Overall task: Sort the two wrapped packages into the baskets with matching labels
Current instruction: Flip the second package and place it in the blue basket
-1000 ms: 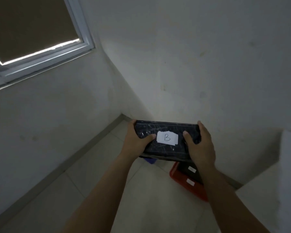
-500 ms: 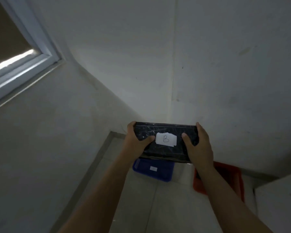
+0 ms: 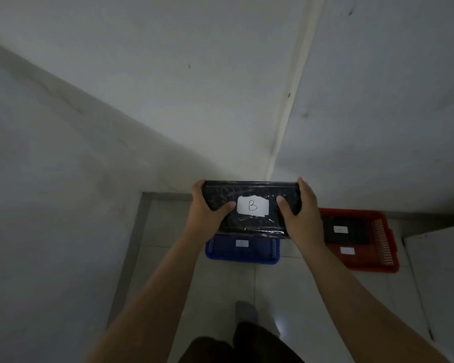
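Note:
I hold a black wrapped package (image 3: 249, 221) with a white label marked B, level in front of me. My left hand (image 3: 206, 212) grips its left end and my right hand (image 3: 300, 217) grips its right end. Below it on the floor stands a blue basket (image 3: 243, 251) with a small white label, partly hidden by the package. To its right stands a red basket (image 3: 364, 260) with a white label on its front wall. Inside the red one lies a second black package (image 3: 346, 230) with its own white label.
The baskets stand in a corner where two pale walls meet. A white block (image 3: 443, 279) rises at the right edge beside the red basket. My leg and foot (image 3: 244, 313) show on the tiled floor at the bottom.
The view has swung right and down: the window has left the frame and both baskets now show fully. My hands keep the same grip on the B package.

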